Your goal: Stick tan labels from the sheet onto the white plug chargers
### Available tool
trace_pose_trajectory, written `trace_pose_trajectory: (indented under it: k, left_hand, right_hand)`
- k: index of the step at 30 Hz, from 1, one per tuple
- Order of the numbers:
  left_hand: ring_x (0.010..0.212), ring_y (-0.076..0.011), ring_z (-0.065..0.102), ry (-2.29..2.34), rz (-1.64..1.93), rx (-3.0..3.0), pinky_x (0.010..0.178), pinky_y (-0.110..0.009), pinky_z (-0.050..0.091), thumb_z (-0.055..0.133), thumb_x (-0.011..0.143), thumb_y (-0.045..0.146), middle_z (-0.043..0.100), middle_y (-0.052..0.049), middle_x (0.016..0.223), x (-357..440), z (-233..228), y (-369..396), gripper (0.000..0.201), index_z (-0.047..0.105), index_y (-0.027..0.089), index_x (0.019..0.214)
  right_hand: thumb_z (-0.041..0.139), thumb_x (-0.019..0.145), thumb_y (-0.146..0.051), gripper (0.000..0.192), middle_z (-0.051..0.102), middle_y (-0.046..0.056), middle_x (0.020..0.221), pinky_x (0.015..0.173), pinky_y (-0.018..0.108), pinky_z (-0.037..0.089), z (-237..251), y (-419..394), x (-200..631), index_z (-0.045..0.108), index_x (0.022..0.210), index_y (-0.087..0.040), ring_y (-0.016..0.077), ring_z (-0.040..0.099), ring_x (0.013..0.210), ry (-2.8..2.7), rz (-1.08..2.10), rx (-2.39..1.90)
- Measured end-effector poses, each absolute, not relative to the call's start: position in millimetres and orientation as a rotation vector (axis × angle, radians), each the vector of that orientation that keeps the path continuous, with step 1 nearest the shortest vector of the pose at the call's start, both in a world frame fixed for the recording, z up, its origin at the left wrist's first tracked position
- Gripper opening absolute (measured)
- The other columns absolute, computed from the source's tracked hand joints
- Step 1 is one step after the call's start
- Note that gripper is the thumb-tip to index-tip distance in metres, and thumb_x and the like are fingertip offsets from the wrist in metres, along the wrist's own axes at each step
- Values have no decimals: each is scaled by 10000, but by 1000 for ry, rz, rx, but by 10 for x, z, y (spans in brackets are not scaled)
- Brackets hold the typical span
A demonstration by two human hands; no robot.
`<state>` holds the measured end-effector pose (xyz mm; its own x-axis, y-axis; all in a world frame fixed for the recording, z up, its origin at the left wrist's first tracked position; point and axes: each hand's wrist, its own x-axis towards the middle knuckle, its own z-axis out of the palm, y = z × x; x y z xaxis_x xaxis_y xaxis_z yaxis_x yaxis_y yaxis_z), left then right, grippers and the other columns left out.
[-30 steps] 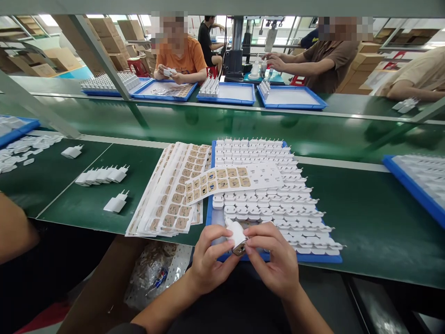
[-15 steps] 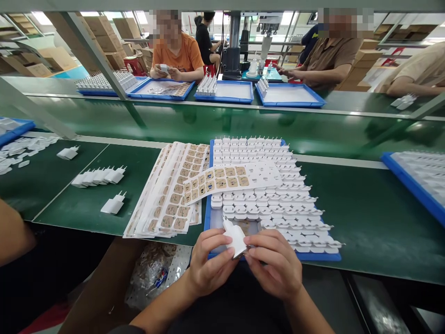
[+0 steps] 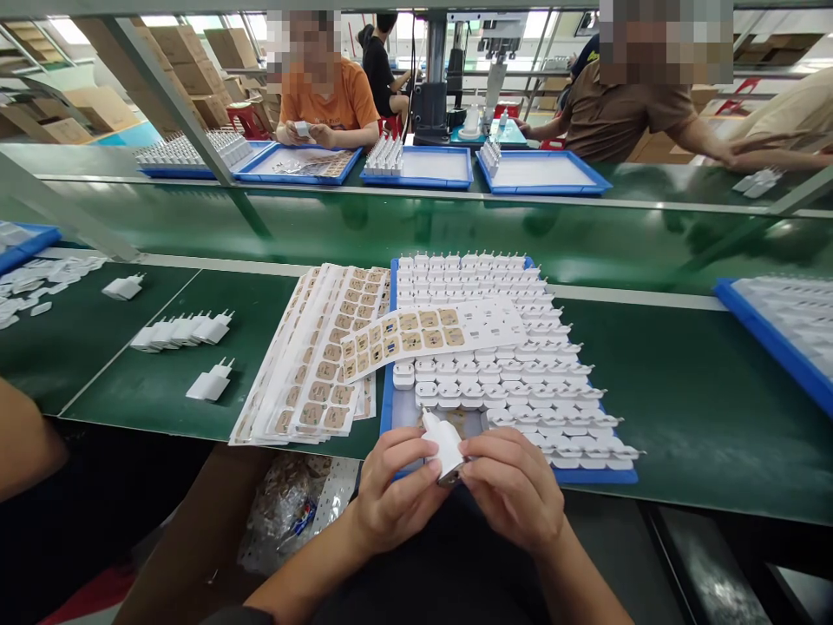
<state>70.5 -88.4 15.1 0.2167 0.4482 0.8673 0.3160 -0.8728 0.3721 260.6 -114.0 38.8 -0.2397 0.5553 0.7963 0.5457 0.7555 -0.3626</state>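
A white plug-in charger (image 3: 443,444) with pins at its upper end is held between both hands, above the near edge of a blue tray (image 3: 388,408). My left hand (image 3: 398,486) grips its left side between thumb and fingers. From the right, my right hand (image 3: 514,486) pinches the charger near its lower end; the fingertips partly cover that side. Rows of white chargers (image 3: 455,369) fill much of the tray. Across them lies a sticker sheet (image 3: 433,334), brown on one part and white on the other. More sticker sheets (image 3: 318,365) are stacked left of the tray.
Several chargers (image 3: 182,332) lie in a row on the green bench at left, with another charger (image 3: 210,382) nearer. A second blue tray (image 3: 781,338) stands at right. Across the green divider are more trays (image 3: 416,169) and people. A person's arm (image 3: 26,443) is at far left.
The charger has tilted slightly, showing more of its lower end face, while both hands keep hold of it. Across the bench, the person in brown has stretched an arm to the right.
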Motion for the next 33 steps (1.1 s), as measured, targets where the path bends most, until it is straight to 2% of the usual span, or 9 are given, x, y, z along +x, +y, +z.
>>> trace_pose_trajectory:
  k: [8, 11, 17, 22, 33]
  left_hand:
    - [921, -188, 710, 651, 1777, 2413, 787, -358, 674, 730, 863, 115, 716, -54, 937, 716, 120, -879, 202, 619, 163, 1025]
    - [854, -172, 710, 695, 1764, 2353, 751, -349, 670, 736, 865, 139, 717, -49, 927, 746, 148, -898, 230, 616, 183, 1056]
    - [854, -183, 694, 800, 1732, 2256, 715, -339, 641, 723, 876, 163, 694, -62, 946, 800, 196, -891, 253, 606, 197, 1098]
    - [867, -177, 687, 819, 1770, 2256, 741, -325, 632, 721, 875, 151, 680, -59, 955, 820, 165, -891, 245, 604, 193, 1086]
    - [834, -169, 698, 848, 1740, 2275, 689, -322, 634, 723, 890, 188, 688, -36, 928, 809, 178, -880, 239, 597, 223, 1091]
  right_hand:
    - [605, 865, -4, 350, 708, 38, 859, 665, 351, 574, 416, -1175, 2471, 607, 1114, -250, 190, 663, 762, -1663, 335, -893]
    - [586, 904, -31, 306, 682, 27, 829, 650, 321, 550, 421, -1167, 2462, 638, 1104, -255, 176, 637, 745, -1573, 493, -946]
    - [571, 967, -227, 195, 679, 89, 1009, 735, 333, 570, 382, -1165, 2419, 689, 1118, -264, 230, 642, 969, -1359, 915, -949]
    - [615, 940, -236, 121, 658, 64, 958, 766, 309, 568, 371, -1149, 2321, 706, 1014, -262, 204, 649, 922, -1217, 989, -900]
    - [617, 938, -240, 111, 689, 67, 941, 738, 326, 572, 279, -1152, 2321, 719, 981, -246, 212, 667, 894, -1132, 1068, -928]
